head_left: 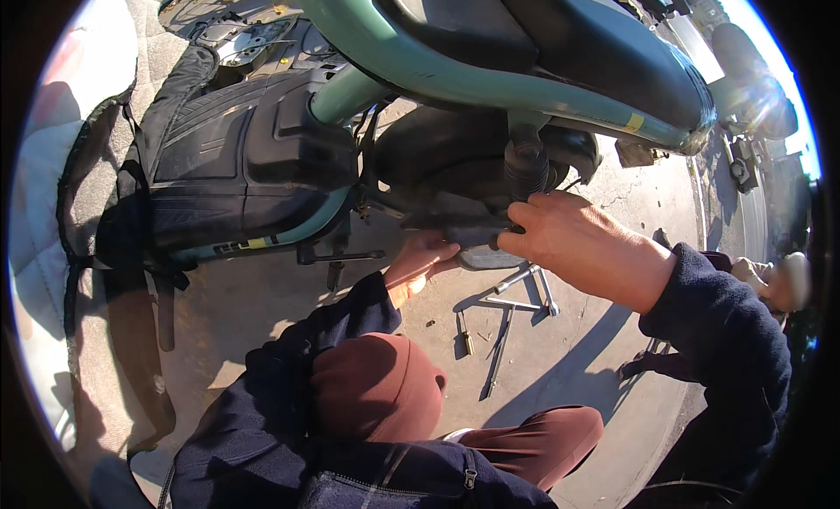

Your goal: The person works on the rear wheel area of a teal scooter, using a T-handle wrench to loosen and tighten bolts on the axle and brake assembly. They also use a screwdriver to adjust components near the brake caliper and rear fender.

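Beside green scooter [490,93], below shock absorber [526,169]: left hand [416,264] clamps fingers on left end of dark part [471,236], right hand [573,239] pinches right end, apparently steadying it; wrench [516,279], screwdriver [467,341] lie near, presumably for reach.

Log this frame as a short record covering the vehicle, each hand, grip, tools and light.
Vehicle: scooter-like, with teal frame and black seat
Left hand: at the lower edge of a dark part below the ridged black sleeve
Right hand: at the right end of that part
Grip: unclear for both hands
Tools: yellowish-handled screwdriver and metal wrenches on the pavement
Light: strong sun, hard shadows
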